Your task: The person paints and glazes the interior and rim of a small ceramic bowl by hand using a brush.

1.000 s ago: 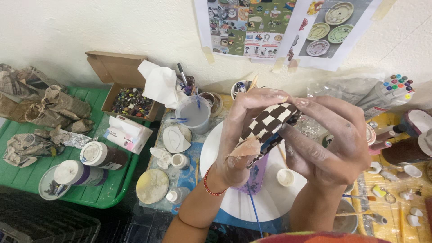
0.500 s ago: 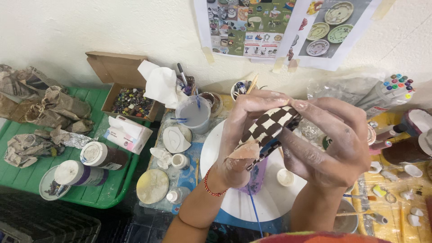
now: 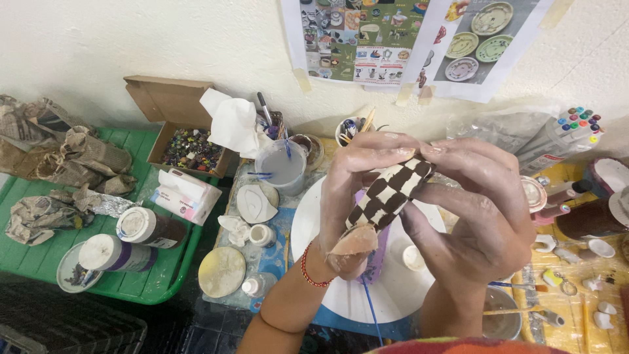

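Far left of the grip: crumpled brown paper wads (image 3: 72,164) on a green plastic tray (image 3: 164,288), with two white-lidded paint jars (image 3: 141,226) lying on their sides nearer in. Closer, an open cardboard box of coloured mosaic bits (image 3: 190,147), a translucent cup of cloudy water (image 3: 282,167) and a round pale disc (image 3: 221,271). Left hand (image 3: 357,196), red bead bracelet (image 3: 305,267) at the wrist, cupped under and around a brown-and-cream checkered ceramic piece (image 3: 390,193), thumb laid along the top edge, fingers closed on the lower, unpainted clay end. Piece held up in the air between both hands, tilted, just above a round white turntable (image 3: 314,229). Right hand (image 3: 481,216) closed over the upper end, fingers wrapped across it, palm hiding that side; so both hands clamped on the piece, neither loose. Judged from the hold: best done with pressure kept on the bare clay and the edges, not on the checks, since paint there may be wet and could smear; a slow turn, piece kept low over the turntable, would lessen harm from a slip. Right of the grip: a bundle of coloured marker pens (image 3: 570,131) in a clear sleeve, small white ceramic bits (image 3: 599,246) on a yellow surface (image 3: 576,308).
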